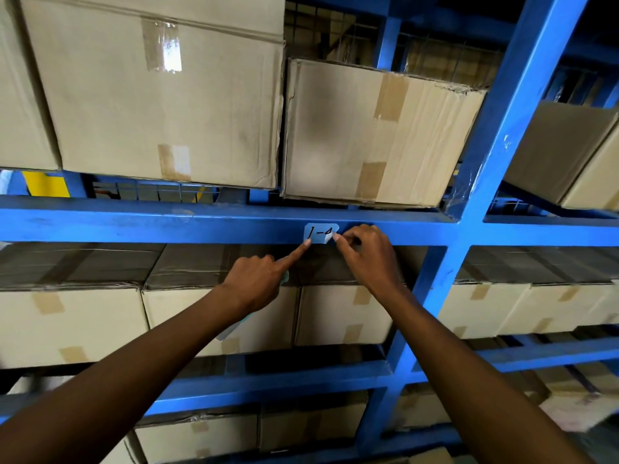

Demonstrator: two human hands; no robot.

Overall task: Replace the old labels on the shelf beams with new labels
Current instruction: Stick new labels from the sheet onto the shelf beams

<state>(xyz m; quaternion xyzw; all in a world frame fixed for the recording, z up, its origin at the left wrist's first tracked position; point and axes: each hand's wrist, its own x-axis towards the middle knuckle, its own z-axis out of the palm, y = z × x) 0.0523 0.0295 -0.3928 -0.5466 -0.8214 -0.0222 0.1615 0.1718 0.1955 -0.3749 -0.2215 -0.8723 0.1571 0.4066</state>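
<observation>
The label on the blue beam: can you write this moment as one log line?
label on beam | left hand forefinger presses lower left corner | right hand pinches lifted right corner

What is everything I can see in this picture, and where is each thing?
Label: one, light blue with black writing, on the front of the beam, its lower right corner lifted.
Beam: one, blue, running across the middle of the picture.
Upright post: one, blue, on the right, crossing the beam.
Boxes above the beam: at least four, brown cardboard, taped.
Boxes below the beam: several, brown cardboard, on the lower shelves.
Light blue strips: count unclear, showing under the left hand.
Left hand: one, forefinger pressing the label's lower left corner.
Right hand: one, fingers pinching the label's lifted corner.
</observation>
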